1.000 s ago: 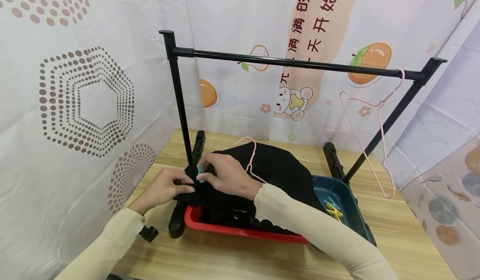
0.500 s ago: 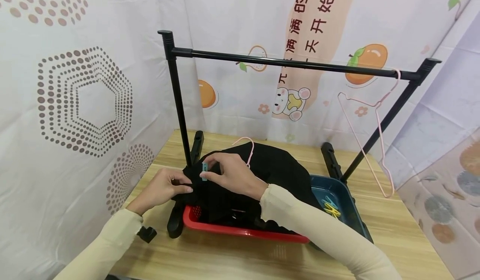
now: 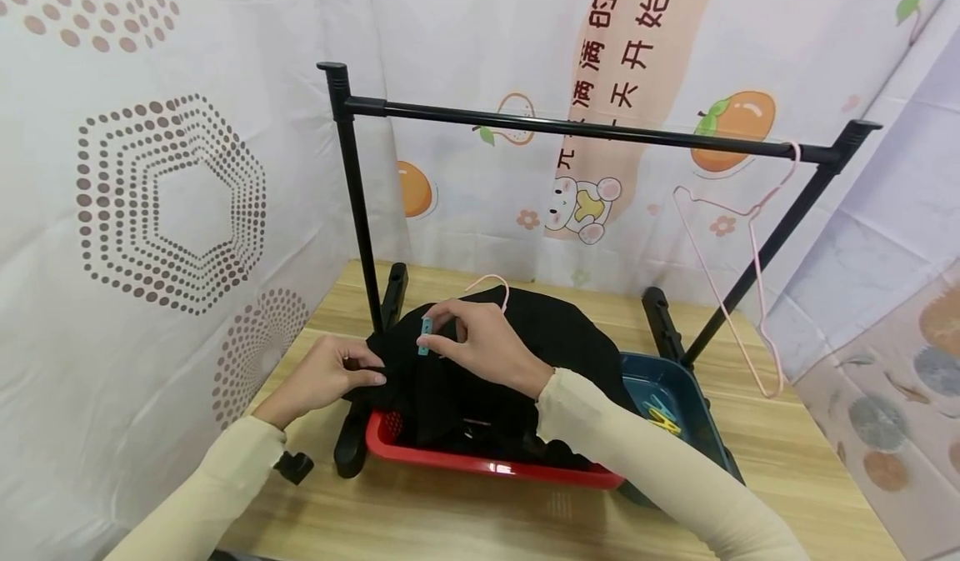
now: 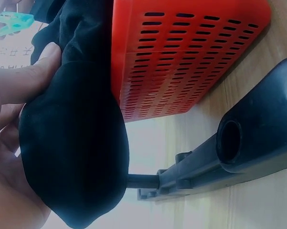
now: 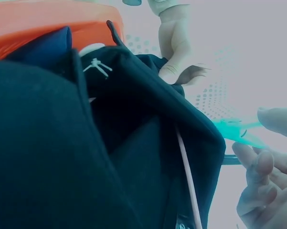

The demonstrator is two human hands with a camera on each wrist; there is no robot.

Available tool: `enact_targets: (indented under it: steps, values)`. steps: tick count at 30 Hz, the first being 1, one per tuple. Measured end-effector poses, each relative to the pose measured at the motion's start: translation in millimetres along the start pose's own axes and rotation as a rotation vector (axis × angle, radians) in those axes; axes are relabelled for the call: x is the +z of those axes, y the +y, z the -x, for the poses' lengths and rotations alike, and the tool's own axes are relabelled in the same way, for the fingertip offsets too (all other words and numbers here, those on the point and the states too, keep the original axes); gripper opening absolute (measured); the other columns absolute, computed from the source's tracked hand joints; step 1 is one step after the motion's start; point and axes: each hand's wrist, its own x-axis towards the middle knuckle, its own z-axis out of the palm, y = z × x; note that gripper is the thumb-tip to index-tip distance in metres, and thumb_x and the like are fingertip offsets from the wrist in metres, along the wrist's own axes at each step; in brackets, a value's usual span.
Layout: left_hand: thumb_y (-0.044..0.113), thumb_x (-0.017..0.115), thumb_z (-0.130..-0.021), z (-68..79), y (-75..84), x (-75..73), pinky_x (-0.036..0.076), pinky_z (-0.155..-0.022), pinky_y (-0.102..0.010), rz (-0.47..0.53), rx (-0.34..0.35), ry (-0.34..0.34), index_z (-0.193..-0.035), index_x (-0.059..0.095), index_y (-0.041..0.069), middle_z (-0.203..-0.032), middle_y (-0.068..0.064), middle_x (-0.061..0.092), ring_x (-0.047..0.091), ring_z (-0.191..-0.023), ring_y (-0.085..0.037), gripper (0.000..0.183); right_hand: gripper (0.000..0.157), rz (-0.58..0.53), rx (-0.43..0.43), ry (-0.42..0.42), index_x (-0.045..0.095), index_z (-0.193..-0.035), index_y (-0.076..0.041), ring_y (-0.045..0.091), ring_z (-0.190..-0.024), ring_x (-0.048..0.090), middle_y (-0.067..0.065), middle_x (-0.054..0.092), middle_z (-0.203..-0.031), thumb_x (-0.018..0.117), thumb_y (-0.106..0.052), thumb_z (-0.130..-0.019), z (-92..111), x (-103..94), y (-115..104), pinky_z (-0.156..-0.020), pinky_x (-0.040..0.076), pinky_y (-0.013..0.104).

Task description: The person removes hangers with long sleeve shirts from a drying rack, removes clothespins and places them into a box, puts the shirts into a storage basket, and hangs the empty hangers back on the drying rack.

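A black garment [image 3: 555, 328] lies heaped over a red basket [image 3: 495, 466], with a pink hanger [image 3: 491, 278] sticking up from it. My left hand [image 3: 322, 378] pinches the garment at its left end, thumb on top of the cloth in the left wrist view. Between thumb and fingers, my right hand [image 3: 491, 344] holds a light-blue clothespin [image 3: 425, 338] above the garment, to the right of the left hand. In the right wrist view the clothespin [image 5: 229, 129] meets the garment's edge in the picture; I cannot tell whether it touches.
A black clothes rack [image 3: 592, 130] stands over the basket, a second pink hanger [image 3: 759, 277] on its right end. Right of the basket, a dark blue tray [image 3: 688, 384] holds yellow and blue clothespins [image 3: 663, 419]. A black piece [image 3: 293, 467] sits near the left sleeve.
My right hand has drawn to the right with the clothespin, away from the left hand. The left hand keeps its pinch on the garment in about the same spot.
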Motion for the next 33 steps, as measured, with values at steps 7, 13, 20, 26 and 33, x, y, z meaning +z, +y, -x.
enact_targets:
  steps: [7,13,20,26,33]
  values:
    - [0.024,0.080,-0.078,1.7,0.2,0.9,0.051,-0.058,-0.031,-0.008,0.003,0.008,-0.082,0.075,0.029,-0.078,0.011,0.069,0.060,-0.068,-0.014,0.008,0.033,-0.044,0.018,0.031,0.065,-0.114,-0.017,0.009,-0.046,0.043,-0.019,0.066,-0.093,0.066,-0.039,-0.090,9,-8.1,3,-0.044,0.036,0.026]
    - [0.022,0.080,-0.078,3.0,0.5,2.2,0.051,-0.058,-0.031,0.002,-0.010,0.006,-0.082,0.075,0.028,-0.076,0.010,0.068,0.060,-0.067,-0.015,0.009,0.031,-0.042,0.042,0.051,0.065,-0.112,-0.021,0.009,-0.047,0.044,-0.021,0.065,-0.090,0.066,-0.041,-0.089,17,-14.0,6,-0.045,0.036,0.026]
    - [0.023,0.080,-0.078,4.4,1.8,1.6,0.051,-0.057,-0.031,0.003,-0.019,0.018,-0.083,0.074,0.028,-0.076,0.009,0.068,0.059,-0.066,-0.016,0.009,0.032,-0.052,0.070,0.068,0.065,-0.112,-0.022,0.008,-0.049,0.043,-0.019,0.065,-0.090,0.066,-0.043,-0.088,23,-22.2,11,-0.046,0.036,0.027]
    - [0.026,0.080,-0.078,4.3,1.1,0.4,0.051,-0.056,-0.031,0.002,-0.023,0.015,-0.083,0.074,0.028,-0.077,0.009,0.068,0.059,-0.067,-0.016,0.008,0.030,-0.050,0.082,0.077,0.065,-0.110,-0.023,0.010,-0.049,0.043,-0.018,0.064,-0.088,0.067,-0.043,-0.087,30,-25.1,17,-0.047,0.035,0.027]
    - [0.025,0.080,-0.077,6.2,1.1,1.4,0.051,-0.056,-0.031,0.017,-0.027,0.011,-0.083,0.075,0.027,-0.076,0.008,0.068,0.059,-0.067,-0.017,0.008,0.026,-0.068,0.088,0.073,0.065,-0.107,-0.023,0.010,-0.052,0.047,-0.017,0.064,-0.088,0.066,-0.042,-0.089,38,-28.2,20,-0.049,0.038,0.027]
